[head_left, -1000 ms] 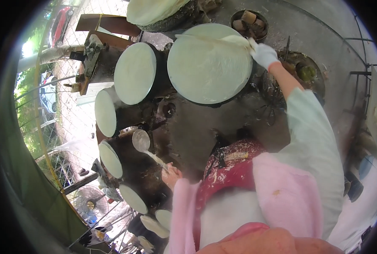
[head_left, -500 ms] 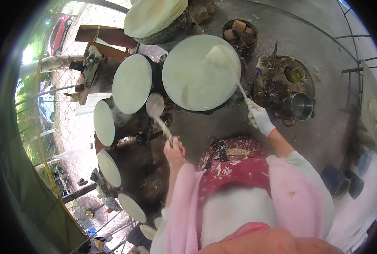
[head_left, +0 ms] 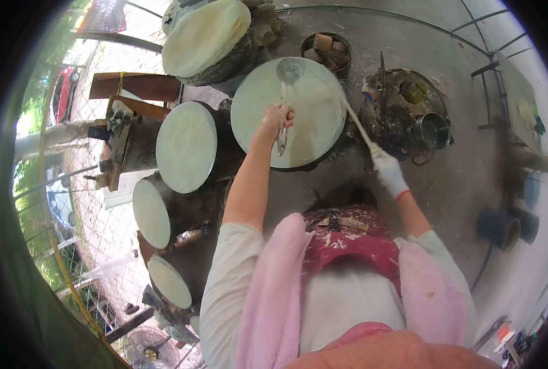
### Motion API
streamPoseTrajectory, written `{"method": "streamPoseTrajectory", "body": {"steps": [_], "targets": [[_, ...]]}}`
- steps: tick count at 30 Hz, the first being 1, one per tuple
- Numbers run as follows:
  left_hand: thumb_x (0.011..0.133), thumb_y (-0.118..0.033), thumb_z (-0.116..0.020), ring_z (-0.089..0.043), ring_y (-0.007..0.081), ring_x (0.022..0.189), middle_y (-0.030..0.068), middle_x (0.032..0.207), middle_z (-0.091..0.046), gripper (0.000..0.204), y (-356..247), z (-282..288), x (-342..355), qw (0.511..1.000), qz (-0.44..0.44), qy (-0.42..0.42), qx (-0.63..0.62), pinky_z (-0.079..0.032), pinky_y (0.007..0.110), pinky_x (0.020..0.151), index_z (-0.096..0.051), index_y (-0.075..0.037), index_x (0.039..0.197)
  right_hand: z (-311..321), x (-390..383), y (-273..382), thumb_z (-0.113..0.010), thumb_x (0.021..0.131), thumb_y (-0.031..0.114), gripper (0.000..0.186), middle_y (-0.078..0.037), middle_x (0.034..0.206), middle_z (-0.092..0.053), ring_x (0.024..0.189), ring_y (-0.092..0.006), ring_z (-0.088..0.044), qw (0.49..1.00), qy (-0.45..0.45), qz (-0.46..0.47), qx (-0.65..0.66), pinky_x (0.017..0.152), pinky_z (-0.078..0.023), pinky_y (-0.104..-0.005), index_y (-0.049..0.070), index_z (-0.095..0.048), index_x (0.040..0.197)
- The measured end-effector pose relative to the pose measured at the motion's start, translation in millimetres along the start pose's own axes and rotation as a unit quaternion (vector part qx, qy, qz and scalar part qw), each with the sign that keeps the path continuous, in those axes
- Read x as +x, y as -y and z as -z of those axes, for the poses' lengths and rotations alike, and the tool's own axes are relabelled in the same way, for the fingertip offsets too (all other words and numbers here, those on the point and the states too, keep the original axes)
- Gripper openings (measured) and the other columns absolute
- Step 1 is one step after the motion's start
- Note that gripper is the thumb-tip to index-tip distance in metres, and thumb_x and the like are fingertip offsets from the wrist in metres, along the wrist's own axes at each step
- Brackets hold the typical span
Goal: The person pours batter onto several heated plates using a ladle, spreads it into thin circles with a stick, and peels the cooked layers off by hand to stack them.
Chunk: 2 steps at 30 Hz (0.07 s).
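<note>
Person wearing white short-sleeved shirt, pink towel over shoulders, red stained apron — right hand point(head_left: 389, 173) wearing white glove, left hand point(head_left: 276, 118) bare.

Five round pale-topped steamers: one point(head_left: 289, 114), two point(head_left: 186, 146), three point(head_left: 151, 212), four point(head_left: 170, 281), five point(head_left: 206, 37); one ladle point(head_left: 289, 71); one metal pot point(head_left: 432, 130).

Metal ladle point(head_left: 289, 71) bowl-down on pale round steamer cloth point(head_left: 289, 114)

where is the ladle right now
In the head view, the ladle is held by the left hand, its bowl over the far part of the big round steamer top.
</note>
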<state>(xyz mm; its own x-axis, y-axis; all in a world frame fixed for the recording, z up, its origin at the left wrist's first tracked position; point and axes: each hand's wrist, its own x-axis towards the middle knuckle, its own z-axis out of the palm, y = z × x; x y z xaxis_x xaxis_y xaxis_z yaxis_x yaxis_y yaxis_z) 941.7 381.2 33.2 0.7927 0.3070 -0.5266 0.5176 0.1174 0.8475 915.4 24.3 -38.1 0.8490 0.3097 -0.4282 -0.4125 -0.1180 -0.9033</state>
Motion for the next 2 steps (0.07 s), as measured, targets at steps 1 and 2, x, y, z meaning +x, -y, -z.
{"method": "streamPoseTrajectory", "body": {"steps": [1,2], "targets": [[0.083,-0.017,-0.056,-0.045,0.0139,0.044,0.0057,0.059,-0.048,0.022,2,-6,1,0.999,0.035,0.014,0.018,-0.033,0.027,0.043,-0.058,0.004,0.079,-11,-4,-18,-0.058,0.091,0.023,0.042,0.005,0.099,-0.06,0.07,-0.0011,-0.046,0.999,0.034,-0.008,0.016,0.064,-0.04,-0.0158,0.007,-0.053,0.129],[0.083,-0.017,-0.056,-0.045,0.0139,0.044,0.0057,0.059,-0.048,0.022,-1,-9,3,0.999,0.03,0.027,0.02,-0.033,0.027,0.043,-0.058,0.004,0.079,-25,-2,-43,-0.06,0.091,0.024,0.044,0.005,0.101,-0.06,0.071,-0.0021,-0.047,0.997,0.07,-0.015,0.033,0.067,-0.041,-0.0168,0.008,-0.052,0.131]]}}
